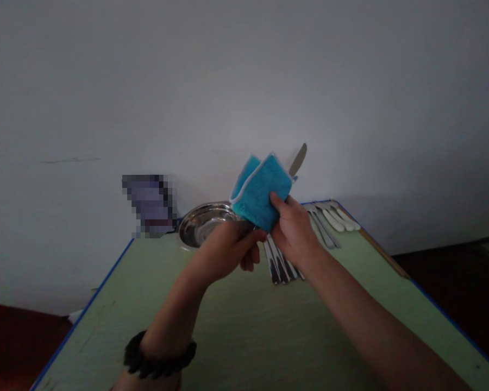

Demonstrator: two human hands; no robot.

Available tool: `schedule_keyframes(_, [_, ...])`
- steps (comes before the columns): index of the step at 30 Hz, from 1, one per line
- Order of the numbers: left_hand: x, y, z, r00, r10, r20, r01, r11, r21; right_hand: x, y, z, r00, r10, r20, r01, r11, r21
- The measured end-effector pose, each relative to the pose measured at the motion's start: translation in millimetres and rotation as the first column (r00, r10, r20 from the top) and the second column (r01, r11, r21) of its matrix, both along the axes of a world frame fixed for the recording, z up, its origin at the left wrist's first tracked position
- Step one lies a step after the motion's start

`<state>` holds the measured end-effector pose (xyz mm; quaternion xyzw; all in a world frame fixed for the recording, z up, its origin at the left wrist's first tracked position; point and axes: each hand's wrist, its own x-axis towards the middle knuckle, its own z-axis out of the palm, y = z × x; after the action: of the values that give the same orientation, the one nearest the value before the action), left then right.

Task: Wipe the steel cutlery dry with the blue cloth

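My right hand pinches a folded turquoise cloth that wraps a table knife, whose rounded metal blade tip sticks out above the cloth. My left hand is closed below the cloth, apparently round the knife's handle, which is hidden. Both hands are raised above the far part of a pale green table. A dark bead bracelet sits on my left wrist.
A shiny steel bowl stands at the table's far edge, behind my left hand. Several dark-handled knives lie under my hands, and several white-handled pieces of cutlery lie at the far right. A white wall rises behind; the table has a blue rim.
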<state>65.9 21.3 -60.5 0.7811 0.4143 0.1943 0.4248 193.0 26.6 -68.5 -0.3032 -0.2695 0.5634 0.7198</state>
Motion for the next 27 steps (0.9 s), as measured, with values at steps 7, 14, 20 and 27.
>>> schedule_keyframes(7, [-2.0, 3.0, 3.2, 0.994, 0.104, 0.035, -0.103, 0.994, -0.025, -6.2, -4.4, 1.2, 0.989, 0.123, -0.083, -0.129, 0.989, -0.073])
schedule_keyframes(14, [-22.0, 0.0, 15.0, 0.948, -0.312, 0.062, 0.313, 0.95, -0.003, -5.4, -2.3, 1.6, 0.982, 0.035, -0.184, -0.066, 0.985, -0.161])
schedule_keyframes(20, [-28.9, -1.1, 17.6, 0.922, -0.381, 0.062, 0.386, 0.914, -0.127, -2.8, -8.5, 9.4, 0.981, 0.033, -0.189, -0.073, 0.976, -0.207])
schedule_keyframes(27, [-14.1, 2.7, 6.3, 0.989, -0.102, 0.106, 0.103, 0.995, -0.003, -10.4, -12.6, 8.4, 0.954, 0.24, -0.181, -0.277, 0.935, -0.221])
